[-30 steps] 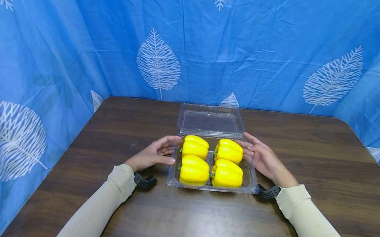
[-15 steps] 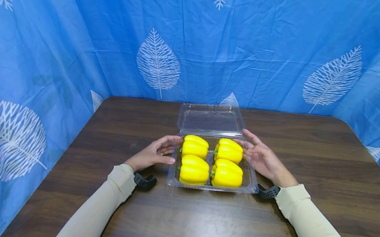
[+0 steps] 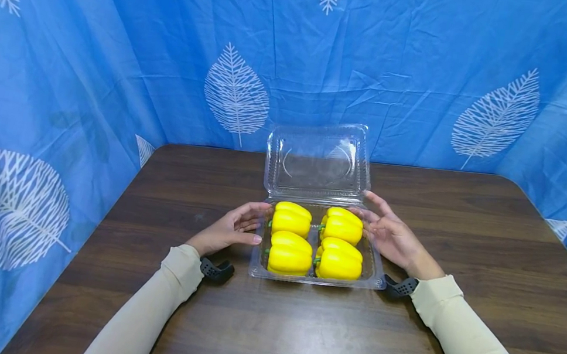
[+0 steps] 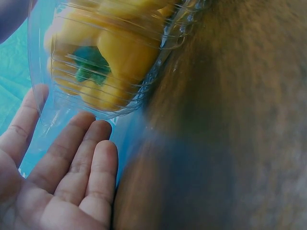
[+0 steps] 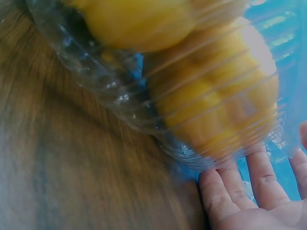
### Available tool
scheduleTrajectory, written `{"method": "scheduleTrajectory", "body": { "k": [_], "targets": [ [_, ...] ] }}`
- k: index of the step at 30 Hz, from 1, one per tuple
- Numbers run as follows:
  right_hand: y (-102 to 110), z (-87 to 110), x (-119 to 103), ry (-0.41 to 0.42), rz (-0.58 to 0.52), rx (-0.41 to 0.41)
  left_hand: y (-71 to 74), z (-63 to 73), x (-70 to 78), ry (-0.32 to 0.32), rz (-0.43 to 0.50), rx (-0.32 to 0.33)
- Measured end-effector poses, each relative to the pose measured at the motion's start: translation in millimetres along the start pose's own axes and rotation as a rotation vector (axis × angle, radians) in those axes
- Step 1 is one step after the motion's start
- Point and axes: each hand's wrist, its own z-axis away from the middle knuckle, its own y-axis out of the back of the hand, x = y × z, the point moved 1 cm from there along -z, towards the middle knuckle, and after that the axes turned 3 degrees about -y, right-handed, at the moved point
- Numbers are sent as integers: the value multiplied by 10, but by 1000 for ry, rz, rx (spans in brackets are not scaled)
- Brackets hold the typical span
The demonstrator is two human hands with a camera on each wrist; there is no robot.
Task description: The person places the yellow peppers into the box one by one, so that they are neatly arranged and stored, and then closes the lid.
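Several yellow bell peppers [image 3: 290, 254] lie in two rows inside a clear plastic clamshell container [image 3: 313, 282]. Its hinged lid [image 3: 317, 160] stands tilted up at the back. On the container's left side, my left hand [image 3: 231, 229] rests its fingertips near the rim, fingers fairly straight; the left wrist view shows them against the ribbed wall beside a pepper with a green stem [image 4: 91, 64]. My right hand [image 3: 397, 239] is at the right side, fingers extended along the wall. Its raised index fingertip is right at the lid's lower right corner.
The container sits on a dark brown wooden table [image 3: 265, 328]. A blue curtain [image 3: 173, 39] with white leaf prints hangs behind the table and along both sides. Each wrist wears a black band [image 3: 217, 271].
The lid has swung up from lying back low to standing tilted upward. My right index finger has risen slightly with it. The left hand, the peppers and the container's base have stayed in place.
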Motion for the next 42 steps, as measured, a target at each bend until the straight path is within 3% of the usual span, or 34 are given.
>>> {"method": "scheduleTrajectory", "body": {
  "k": [18, 34, 42],
  "targets": [
    [10, 5, 4, 56, 31, -2, -4, 3, 11, 5, -8, 0],
    [45, -3, 34, 115, -10, -58, 3, 7, -1, 1, 5, -11],
    [17, 12, 6, 68, 19, 48, -1, 5, 15, 41, 9, 20]
  ]
}}
